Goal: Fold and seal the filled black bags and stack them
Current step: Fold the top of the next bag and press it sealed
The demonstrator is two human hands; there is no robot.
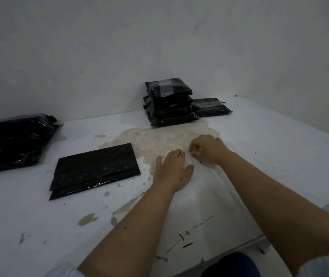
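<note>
Two hands mid-table — left hand flat on white table, right hand curled, grip unclear, folded black bag left, sealed stack far.

The worktop has a matt white painted surface, worn through in beige patches at frame centre and lower centre. The flat black bag left of centre is thin plastic film, smooth, with a low sheen and a bright gloss line along its lower edge. The stack of bags at upper centre is glossy black plastic (strips of clear shiny tape cross the top one). The crumpled bags at far left show wrinkled, reflective plastic. The wall is matt white.
</note>
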